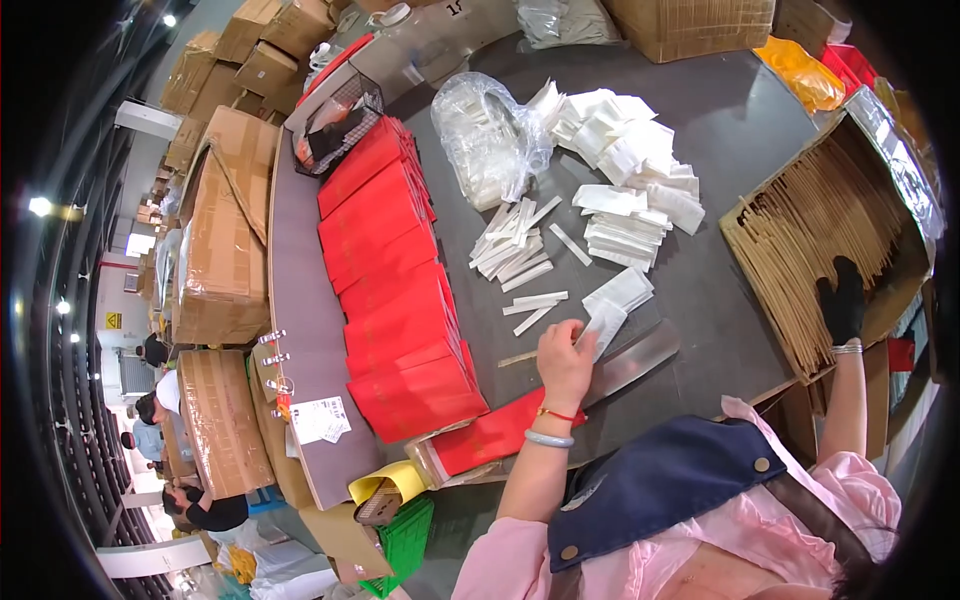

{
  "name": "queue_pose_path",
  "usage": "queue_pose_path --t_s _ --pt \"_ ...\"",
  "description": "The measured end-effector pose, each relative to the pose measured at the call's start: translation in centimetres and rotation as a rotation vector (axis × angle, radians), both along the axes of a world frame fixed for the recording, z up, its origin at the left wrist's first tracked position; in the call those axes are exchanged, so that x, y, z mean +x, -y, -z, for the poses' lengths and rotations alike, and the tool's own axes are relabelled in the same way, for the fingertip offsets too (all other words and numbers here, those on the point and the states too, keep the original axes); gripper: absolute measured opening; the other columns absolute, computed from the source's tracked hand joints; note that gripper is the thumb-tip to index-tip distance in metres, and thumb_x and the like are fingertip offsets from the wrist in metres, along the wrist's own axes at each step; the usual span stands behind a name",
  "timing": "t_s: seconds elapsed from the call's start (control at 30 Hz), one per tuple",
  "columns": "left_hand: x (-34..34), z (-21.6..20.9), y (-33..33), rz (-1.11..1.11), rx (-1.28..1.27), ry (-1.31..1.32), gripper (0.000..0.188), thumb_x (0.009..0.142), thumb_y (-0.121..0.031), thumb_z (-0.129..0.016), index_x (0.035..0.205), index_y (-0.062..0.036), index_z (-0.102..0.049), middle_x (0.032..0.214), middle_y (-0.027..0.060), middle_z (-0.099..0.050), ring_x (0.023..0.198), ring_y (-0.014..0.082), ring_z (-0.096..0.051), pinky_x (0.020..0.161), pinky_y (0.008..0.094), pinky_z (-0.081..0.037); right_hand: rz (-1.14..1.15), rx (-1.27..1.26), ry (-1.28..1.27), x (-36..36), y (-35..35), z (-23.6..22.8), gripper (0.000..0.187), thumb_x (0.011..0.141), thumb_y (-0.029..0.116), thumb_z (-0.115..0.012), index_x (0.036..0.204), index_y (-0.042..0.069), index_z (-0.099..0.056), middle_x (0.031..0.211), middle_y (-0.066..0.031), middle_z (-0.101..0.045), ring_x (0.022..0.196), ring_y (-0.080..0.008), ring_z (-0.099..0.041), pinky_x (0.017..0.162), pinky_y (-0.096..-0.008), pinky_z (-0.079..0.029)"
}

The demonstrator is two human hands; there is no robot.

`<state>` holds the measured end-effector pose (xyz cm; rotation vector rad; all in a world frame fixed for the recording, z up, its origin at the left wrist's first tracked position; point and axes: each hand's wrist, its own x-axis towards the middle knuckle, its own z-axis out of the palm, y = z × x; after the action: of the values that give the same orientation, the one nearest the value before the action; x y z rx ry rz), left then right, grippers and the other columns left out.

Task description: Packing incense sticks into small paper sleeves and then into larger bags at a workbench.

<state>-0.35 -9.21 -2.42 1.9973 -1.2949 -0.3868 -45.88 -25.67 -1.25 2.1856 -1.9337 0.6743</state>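
Note:
My bare left hand point(565, 365), with a red cord and a pale bangle at the wrist, pinches the edge of a small white paper packet point(604, 326). Another white packet point(620, 290) lies just beyond it. Under my left wrist a red flat packet point(500, 435) lies at the table's near edge, beside a shiny grey strip point(640, 358). My right hand point(843, 300), in a black glove, rests with thumb and fingers apart on brown cardboard sheets point(800, 250), which stand packed on edge in an open carton point(880, 120).
Overlapping stacks of red packets point(395, 260) line the table's left side. Piles of white packets point(625, 135), narrow white strips point(510, 245) and a clear plastic bag point(485, 135) occupy the middle. A black wire basket point(335, 130) and large cartons point(225, 240) stand to the left.

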Motion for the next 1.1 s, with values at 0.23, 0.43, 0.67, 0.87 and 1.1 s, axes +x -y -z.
queue_pose_path --t_s 0.23,0.43,0.67,0.87,1.1 --pt "0.2 0.2 0.1 0.097 0.172 0.131 0.026 0.075 -0.022 -0.077 0.087 -0.0053 -0.060 0.084 0.0125 -0.060 0.080 0.0312 -0.060 0.072 0.0424 -0.047 -0.068 0.247 0.065 -2.9 1.9 2.3 0.022 0.085 0.014 -0.053 0.101 -0.001 -0.059 0.095 -0.0195 -0.060 0.093 -0.0385 -0.057 0.082 -0.0432 -0.046" --pt "-0.3 -5.1 0.1 0.205 0.155 -0.254 0.018 0.078 -0.015 -0.074 0.084 -0.0031 -0.062 0.068 0.0109 -0.062 0.059 0.0218 -0.059 0.059 0.0309 -0.048 -0.092 0.157 0.056 -3.5 1.8 3.0 0.021 0.079 0.017 -0.058 0.094 0.002 -0.058 0.094 -0.0177 -0.064 0.094 -0.0372 -0.061 0.079 -0.0447 -0.049" --pt "-2.3 -2.9 -3.3 0.358 0.155 0.297 0.044 0.066 -0.028 -0.081 0.106 -0.0169 -0.068 0.103 0.0036 -0.060 0.097 0.0255 -0.053 0.085 0.0424 -0.040 0.039 0.516 0.050 -0.1 1.8 -1.8 0.019 0.079 0.017 -0.057 0.092 0.005 -0.054 0.091 -0.0189 -0.059 0.090 -0.0389 -0.058 0.079 -0.0462 -0.047" --pt "-0.8 -3.7 -6.3 0.197 0.083 0.214 0.048 0.064 -0.026 -0.083 0.108 -0.0118 -0.068 0.103 0.0078 -0.060 0.102 0.0280 -0.054 0.089 0.0411 -0.041 0.190 0.025 0.042 -3.1 1.5 1.3 0.025 0.090 0.011 -0.050 0.111 -0.001 -0.057 0.107 -0.0215 -0.063 0.099 -0.0380 -0.060 0.086 -0.0447 -0.047" --pt "1.0 -2.7 -8.6 0.251 0.168 0.180 0.067 0.062 -0.027 -0.085 0.122 -0.0090 -0.059 0.121 0.0131 -0.055 0.114 0.0350 -0.048 0.100 0.0479 -0.037 -0.635 0.340 0.312 13.0 -3.2 -6.3 0.012 0.078 0.001 -0.061 0.090 0.003 -0.064 0.083 -0.0148 -0.059 0.080 -0.0327 -0.057 0.072 -0.0383 -0.045"
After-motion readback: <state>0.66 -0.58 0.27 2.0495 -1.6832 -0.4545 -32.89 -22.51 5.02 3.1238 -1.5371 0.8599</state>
